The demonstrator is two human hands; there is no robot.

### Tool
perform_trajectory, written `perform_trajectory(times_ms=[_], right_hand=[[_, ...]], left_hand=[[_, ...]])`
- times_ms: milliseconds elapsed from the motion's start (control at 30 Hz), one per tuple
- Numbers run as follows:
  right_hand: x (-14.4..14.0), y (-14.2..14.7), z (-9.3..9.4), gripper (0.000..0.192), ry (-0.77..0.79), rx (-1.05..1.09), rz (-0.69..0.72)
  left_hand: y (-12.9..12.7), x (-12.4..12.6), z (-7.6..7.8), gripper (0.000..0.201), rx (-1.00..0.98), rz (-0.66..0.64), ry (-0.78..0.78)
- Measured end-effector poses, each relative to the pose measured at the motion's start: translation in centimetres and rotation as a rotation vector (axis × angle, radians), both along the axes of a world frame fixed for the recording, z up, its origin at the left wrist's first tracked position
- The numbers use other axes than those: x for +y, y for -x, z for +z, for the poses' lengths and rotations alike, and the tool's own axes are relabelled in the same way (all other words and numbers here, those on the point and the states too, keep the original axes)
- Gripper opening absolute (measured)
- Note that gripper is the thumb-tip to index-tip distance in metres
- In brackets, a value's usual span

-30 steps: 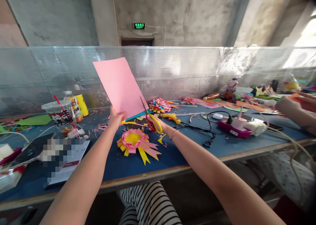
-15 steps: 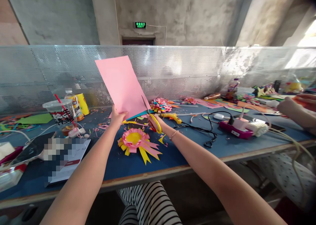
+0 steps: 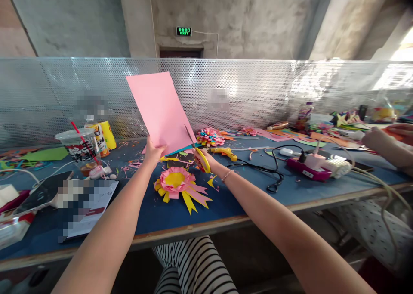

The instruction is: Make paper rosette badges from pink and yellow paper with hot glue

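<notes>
My left hand (image 3: 154, 154) grips a sheet of pink paper (image 3: 159, 109) by its lower left part, thumb on the near face. The sheet stands tilted up off the table. My right hand (image 3: 206, 158) is closed around the yellow handles of a pair of scissors (image 3: 202, 159). Its blades point up and left, at the sheet's lower right edge; whether they are cutting I cannot tell. Below both hands lies a paper rosette (image 3: 174, 182) with a pink pleated ring, yellow centre and pink and yellow ribbon tails.
Behind my right hand are a multicoloured paper flower (image 3: 211, 137) and a yellow glue gun (image 3: 226, 153) with a black cord. A purple power strip (image 3: 308, 169) sits to the right. A plastic cup (image 3: 75, 150) and tablet (image 3: 88, 212) stand left. Another person's hand (image 3: 376, 141) is far right.
The pink sheet's upper edge has shifted very slightly right. Both hands keep their hold, and the scissors stay at the sheet's right edge.
</notes>
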State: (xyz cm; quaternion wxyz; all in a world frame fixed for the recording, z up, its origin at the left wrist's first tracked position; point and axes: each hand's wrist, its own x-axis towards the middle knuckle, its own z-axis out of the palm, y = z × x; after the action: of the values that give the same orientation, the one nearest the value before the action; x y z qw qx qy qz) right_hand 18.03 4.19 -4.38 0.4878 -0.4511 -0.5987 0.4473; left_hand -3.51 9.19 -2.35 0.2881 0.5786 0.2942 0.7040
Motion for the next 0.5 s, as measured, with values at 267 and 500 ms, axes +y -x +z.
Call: perform_trajectory(times_ms=[267, 500], right_hand=[[-0.2, 0.0, 0.3, 0.053, 0.028, 0.154, 0.122], [-1.0, 0.3, 0.8, 0.05, -0.103, -0.15, -0.045]], left_hand=[[-0.3, 0.3, -0.4, 0.07, 0.031, -0.072, -0.014], [-0.2, 0.6, -0.7, 0.07, 0.035, -0.06, -0.008]])
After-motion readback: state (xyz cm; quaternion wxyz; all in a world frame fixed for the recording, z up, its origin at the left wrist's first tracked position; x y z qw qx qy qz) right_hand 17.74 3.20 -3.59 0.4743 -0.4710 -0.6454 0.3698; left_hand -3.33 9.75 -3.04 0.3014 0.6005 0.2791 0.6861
